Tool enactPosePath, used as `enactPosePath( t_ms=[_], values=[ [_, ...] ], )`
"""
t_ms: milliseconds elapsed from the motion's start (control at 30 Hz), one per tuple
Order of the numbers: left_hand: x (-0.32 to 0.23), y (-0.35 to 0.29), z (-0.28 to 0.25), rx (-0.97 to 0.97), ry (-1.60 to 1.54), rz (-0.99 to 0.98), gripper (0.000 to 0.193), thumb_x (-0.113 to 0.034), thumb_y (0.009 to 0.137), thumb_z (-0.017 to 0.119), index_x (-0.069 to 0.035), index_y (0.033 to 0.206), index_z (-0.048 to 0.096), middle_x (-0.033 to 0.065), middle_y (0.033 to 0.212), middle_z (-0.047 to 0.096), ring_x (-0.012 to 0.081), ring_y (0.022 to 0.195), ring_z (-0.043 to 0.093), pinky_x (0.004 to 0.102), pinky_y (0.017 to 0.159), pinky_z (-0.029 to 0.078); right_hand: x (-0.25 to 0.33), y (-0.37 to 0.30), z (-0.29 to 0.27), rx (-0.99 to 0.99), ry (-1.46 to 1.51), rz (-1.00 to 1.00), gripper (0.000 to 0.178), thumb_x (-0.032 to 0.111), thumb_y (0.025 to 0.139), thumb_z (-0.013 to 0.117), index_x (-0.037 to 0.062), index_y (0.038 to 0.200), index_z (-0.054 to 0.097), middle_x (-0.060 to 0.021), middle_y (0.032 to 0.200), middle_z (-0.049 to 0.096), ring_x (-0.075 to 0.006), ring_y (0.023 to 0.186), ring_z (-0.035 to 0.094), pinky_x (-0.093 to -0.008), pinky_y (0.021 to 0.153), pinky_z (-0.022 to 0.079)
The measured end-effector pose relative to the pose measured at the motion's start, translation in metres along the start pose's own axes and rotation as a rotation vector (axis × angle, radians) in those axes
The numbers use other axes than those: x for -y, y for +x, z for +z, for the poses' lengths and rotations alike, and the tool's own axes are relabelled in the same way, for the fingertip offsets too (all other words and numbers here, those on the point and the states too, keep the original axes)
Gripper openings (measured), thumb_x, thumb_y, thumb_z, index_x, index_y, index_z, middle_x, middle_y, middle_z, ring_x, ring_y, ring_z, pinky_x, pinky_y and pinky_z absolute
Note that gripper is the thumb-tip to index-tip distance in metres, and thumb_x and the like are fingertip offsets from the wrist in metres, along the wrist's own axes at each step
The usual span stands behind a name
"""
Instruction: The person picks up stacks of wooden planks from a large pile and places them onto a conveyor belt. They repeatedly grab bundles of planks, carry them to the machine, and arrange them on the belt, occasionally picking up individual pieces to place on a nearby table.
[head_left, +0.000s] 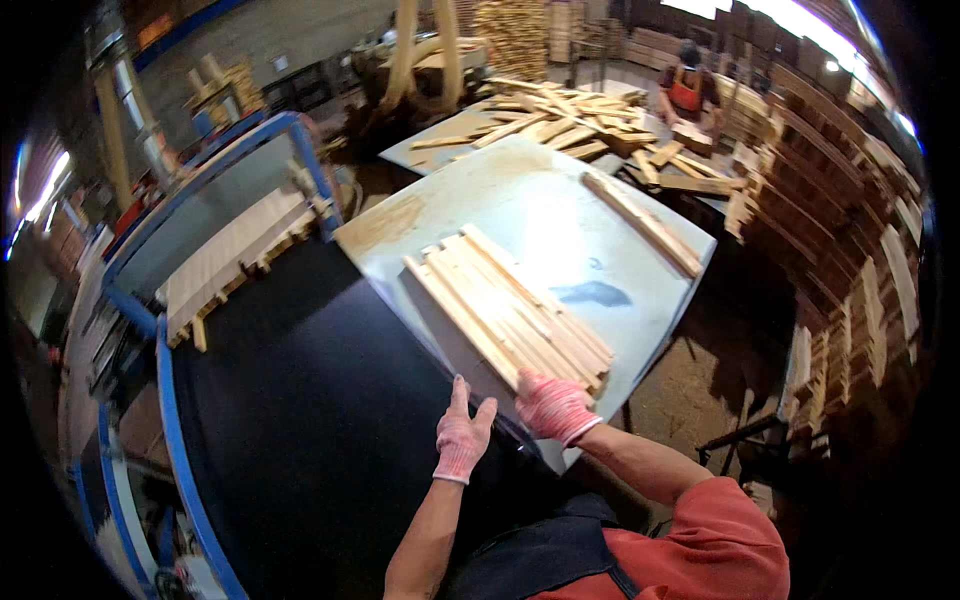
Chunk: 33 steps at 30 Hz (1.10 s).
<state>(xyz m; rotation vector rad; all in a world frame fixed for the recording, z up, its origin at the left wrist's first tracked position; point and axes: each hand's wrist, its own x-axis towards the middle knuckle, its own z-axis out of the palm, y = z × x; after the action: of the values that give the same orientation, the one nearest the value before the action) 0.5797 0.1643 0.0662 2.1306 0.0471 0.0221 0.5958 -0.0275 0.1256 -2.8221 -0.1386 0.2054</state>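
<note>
A row of pale wooden strips lies side by side on a light sheet-topped table, their ends uneven. My right hand, in a red-and-white knit glove, is closed at the near end of the strips; its fingertips are partly hidden. To its left, my left hand wears the same kind of glove. Its fingers are apart and nothing is in them. It hovers over the border between a black belt-like surface and the table, short of the strips.
One longer wooden piece rests along the table's right side. Left of the black surface stands a blue-framed machine with a wooden panel on it. Loose boards pile up behind. A person is at the back right, near stacked wood.
</note>
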Motion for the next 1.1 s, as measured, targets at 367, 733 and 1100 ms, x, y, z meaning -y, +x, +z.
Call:
enactPosePath(
  t_ms=[367,733,1100],
  values=[
    [0.003,0.071,0.068,0.035,0.13,-0.11,0.08,-0.043,0.091,0.079,-0.001,0.151,0.048,0.0332,0.132,0.066,0.0513,0.123,0.064,0.0533,0.106,0.052,-0.093,0.05,-0.049,-0.233,0.282,-0.054,0.053,0.048,0.095,0.067,0.0079,0.13,0.063,-0.0246,0.126,0.07,-0.0409,0.118,0.069,-0.0531,0.097,0.056],
    [0.018,0.08,0.084,-0.014,0.306,-0.149,0.105,-0.063,0.098,0.061,0.011,0.165,0.026,0.0363,0.147,0.058,0.0459,0.133,0.061,0.0487,0.114,0.049,-0.126,0.199,-0.027,0.014,0.267,0.026,0.055,0.055,0.104,0.052,0.0055,0.109,0.075,-0.0276,0.109,0.074,-0.0489,0.105,0.069,-0.0572,0.093,0.053],
    [-0.019,0.1,0.051,0.194,0.091,-0.361,0.116,-0.063,0.098,0.063,0.006,0.17,0.003,0.0365,0.161,0.045,0.0435,0.148,0.049,0.0441,0.123,0.041,-0.127,0.227,0.005,-0.125,0.137,0.014,0.063,0.059,0.095,0.068,-0.0038,0.091,0.069,-0.0305,0.093,0.072,-0.0503,0.092,0.069,-0.0553,0.084,0.053]
  ],
)
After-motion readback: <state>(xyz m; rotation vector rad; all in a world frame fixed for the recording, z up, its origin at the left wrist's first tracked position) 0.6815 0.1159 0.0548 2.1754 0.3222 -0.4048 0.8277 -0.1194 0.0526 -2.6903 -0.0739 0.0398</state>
